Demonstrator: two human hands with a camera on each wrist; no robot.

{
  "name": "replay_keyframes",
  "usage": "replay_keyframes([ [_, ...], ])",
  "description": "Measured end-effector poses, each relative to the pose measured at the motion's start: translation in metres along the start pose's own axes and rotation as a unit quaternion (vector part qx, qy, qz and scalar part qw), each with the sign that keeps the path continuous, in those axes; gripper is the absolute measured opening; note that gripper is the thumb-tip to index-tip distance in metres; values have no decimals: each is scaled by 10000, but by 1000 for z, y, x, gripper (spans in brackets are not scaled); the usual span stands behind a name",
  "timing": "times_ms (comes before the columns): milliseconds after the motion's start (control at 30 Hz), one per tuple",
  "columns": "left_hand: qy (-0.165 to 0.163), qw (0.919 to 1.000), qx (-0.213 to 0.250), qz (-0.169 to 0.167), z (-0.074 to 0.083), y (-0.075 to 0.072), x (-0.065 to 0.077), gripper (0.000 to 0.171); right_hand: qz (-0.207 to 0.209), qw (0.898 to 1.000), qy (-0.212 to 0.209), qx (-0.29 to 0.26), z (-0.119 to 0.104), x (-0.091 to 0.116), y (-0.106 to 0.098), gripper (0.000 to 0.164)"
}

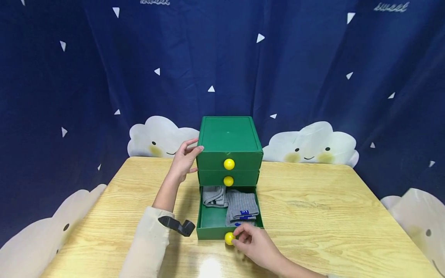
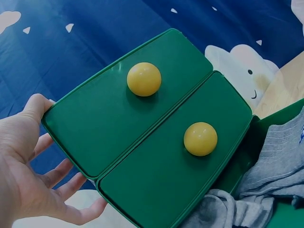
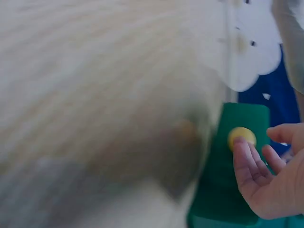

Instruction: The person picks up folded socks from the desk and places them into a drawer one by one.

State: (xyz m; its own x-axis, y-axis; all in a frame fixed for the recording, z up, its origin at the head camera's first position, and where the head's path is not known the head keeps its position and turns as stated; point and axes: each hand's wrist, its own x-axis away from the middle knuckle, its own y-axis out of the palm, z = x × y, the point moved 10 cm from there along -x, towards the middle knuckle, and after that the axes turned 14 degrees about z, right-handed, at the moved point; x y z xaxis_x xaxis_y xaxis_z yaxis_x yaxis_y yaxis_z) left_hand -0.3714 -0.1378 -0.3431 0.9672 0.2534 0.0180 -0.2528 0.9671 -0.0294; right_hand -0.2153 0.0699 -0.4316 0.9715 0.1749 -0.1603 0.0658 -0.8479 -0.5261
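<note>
A green drawer cabinet [image 1: 227, 133] stands on the table, its bottom drawer [image 1: 212, 233] pulled out. Folded grey socks [image 1: 242, 204] with blue marks lie on the drawer's right side, and another grey pair [image 1: 213, 196] sits at the back left. My left hand [image 1: 184, 158] rests along the cabinet's left side, thumb at the top front corner, fingers spread loosely, as the left wrist view shows. My right hand [image 1: 255, 245] is at the bottom drawer's yellow knob [image 1: 229, 238]. In the right wrist view, fingertips overlap the knob [image 3: 241, 137] while the thumb stands apart from it.
Two upper drawers are closed, each with a yellow knob [image 1: 228, 164] on its front. The wooden table [image 1: 313, 216] extends to both sides. Behind it hangs a dark blue curtain [image 1: 229, 58] with white clouds. A black strap [image 1: 176, 225] is on my left sleeve.
</note>
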Motion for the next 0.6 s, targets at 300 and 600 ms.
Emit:
replay_keyframes([
  [300, -16, 10000, 5, -29, 0, 0, 1, 48, 175, 9973, -614, 369, 7, 1, 14, 19],
  [600, 13, 10000, -19, -24, 3, 0, 3, 48, 442, 9932, -973, 462, 7, -14, 13, 16],
])
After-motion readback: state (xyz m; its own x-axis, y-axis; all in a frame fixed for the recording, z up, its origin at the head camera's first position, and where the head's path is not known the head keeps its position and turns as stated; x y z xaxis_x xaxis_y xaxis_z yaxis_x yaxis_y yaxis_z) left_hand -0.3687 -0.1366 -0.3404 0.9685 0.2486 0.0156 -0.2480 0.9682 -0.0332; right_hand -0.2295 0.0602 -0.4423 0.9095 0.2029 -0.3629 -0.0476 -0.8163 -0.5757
